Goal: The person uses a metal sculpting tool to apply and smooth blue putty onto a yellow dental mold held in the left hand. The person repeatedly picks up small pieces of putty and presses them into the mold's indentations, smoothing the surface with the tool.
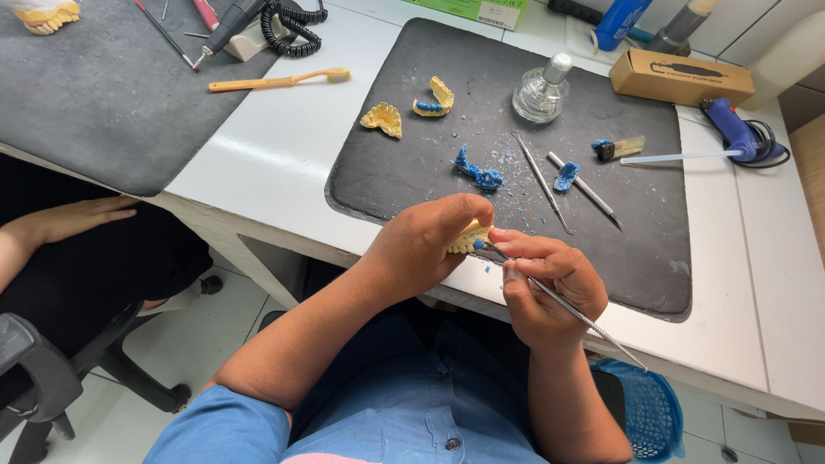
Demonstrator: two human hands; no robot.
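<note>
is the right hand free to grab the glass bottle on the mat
Probably not as things stand: the right hand is shut on a metal tool. The glass bottle stands unblocked on the mat, farther back.

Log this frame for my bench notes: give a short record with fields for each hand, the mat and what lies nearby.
left hand: holds yellow dental cast
right hand: holds thin metal carving tool, tip at cast
mat: two yellow casts, blue wax bits, two metal instruments, glass burner
beside mat: orange toothbrush
</note>
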